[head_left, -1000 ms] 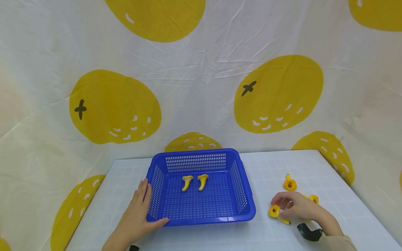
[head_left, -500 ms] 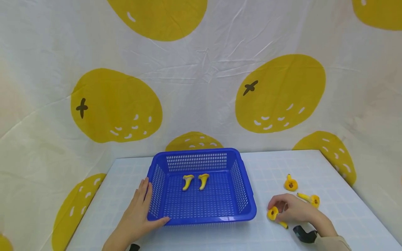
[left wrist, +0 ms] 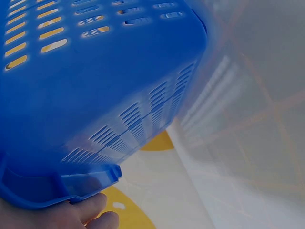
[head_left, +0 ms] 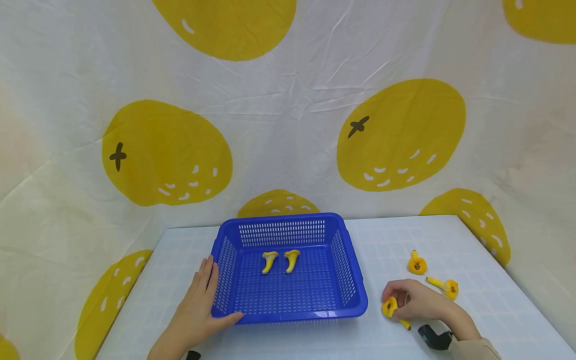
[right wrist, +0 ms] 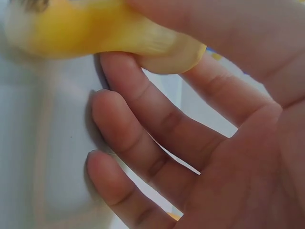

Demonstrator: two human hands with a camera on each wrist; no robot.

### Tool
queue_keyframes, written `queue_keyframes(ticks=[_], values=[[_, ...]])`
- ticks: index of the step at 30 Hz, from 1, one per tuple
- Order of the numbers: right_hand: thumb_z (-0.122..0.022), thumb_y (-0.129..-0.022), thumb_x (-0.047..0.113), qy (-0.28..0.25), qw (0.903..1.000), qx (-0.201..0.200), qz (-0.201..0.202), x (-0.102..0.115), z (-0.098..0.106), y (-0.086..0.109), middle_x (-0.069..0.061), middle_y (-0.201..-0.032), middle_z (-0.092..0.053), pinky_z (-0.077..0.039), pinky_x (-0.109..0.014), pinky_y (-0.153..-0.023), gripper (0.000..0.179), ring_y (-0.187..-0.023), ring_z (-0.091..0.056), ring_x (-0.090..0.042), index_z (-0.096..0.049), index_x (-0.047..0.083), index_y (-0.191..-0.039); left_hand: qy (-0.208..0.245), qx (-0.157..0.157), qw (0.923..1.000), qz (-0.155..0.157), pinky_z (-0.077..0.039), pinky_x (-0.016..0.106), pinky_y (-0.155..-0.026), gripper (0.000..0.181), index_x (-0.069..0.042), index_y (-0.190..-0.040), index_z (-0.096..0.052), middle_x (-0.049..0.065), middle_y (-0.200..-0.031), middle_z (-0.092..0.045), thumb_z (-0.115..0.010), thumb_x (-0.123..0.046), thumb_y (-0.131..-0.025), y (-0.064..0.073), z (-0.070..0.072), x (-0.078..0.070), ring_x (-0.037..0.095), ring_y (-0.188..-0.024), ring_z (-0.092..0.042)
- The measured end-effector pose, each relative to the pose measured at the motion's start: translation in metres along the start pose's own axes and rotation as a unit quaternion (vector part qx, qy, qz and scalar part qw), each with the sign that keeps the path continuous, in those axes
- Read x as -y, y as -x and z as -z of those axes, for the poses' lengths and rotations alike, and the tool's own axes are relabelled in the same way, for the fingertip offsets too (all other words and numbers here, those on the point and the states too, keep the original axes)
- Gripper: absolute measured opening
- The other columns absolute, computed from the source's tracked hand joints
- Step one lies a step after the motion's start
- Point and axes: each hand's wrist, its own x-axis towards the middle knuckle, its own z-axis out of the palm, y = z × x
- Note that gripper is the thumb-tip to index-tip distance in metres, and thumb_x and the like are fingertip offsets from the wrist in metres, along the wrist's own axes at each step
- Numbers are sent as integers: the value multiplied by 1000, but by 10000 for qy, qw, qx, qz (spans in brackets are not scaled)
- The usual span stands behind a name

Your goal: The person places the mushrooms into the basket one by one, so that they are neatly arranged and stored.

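Note:
In the head view, my right hand (head_left: 418,300) pinches a yellow chanterelle mushroom (head_left: 389,307) between thumb and index finger, close over the table right of the basket. Its stem points toward the near right. The right wrist view shows this mushroom (right wrist: 90,28) under the thumb, the other fingers loosely bent with their tips near the tabletop. My left hand (head_left: 193,310) rests against the near left corner of a blue plastic basket (head_left: 297,316), fingers straight along the side and thumb on the front rim. Two yellow mushrooms (head_left: 291,261) lie side by side inside the basket.
Two more yellow mushrooms lie on the table beyond my right hand, one farther back (head_left: 416,264) and one to the right (head_left: 450,288). A pale checked cloth (head_left: 360,345) covers the table. Behind it hangs a white curtain (head_left: 292,150) with yellow fruit prints.
My right hand has shifted slightly left and nearer, its thumb and index finger closing on the mushroom, which moved a little with it. My left hand stays on the basket.

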Motion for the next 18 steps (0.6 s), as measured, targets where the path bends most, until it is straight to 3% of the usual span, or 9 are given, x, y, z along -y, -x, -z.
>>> queue_keyframes(ticks=[18], values=[[-82,-82,25,73,9995,-217,237,-2,-2,-1,1,-78,-64,-47,-25,-61,19,-68,-57,-17,-70,16,-95,-19,76,10000,61,-17,65,-113,129,5,-156,-11,21,-164,5,-65,-79,-73,0,1,-1,41,-150,0]])
